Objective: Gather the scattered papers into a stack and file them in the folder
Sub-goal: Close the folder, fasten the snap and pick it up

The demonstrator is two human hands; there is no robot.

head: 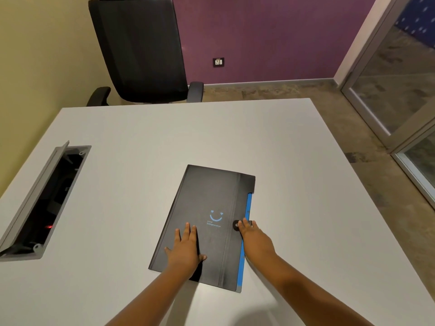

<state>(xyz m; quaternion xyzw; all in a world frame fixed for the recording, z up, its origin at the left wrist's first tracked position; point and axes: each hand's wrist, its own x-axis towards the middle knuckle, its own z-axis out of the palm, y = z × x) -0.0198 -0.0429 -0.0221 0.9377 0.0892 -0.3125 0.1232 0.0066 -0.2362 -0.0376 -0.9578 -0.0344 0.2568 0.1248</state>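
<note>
A black folder (207, 208) with a blue smiley print and a blue strip along its right edge lies closed on the white table (294, 161). My left hand (186, 248) rests flat on the folder's lower left, fingers spread. My right hand (253, 236) sits at the folder's right edge, fingertips on the round clasp (235, 225). No loose papers are visible on the table.
An open cable hatch (47, 198) with its lid raised is sunk into the table at the left. A black office chair (141, 48) stands behind the far table edge. A glass door (400, 90) is at the right.
</note>
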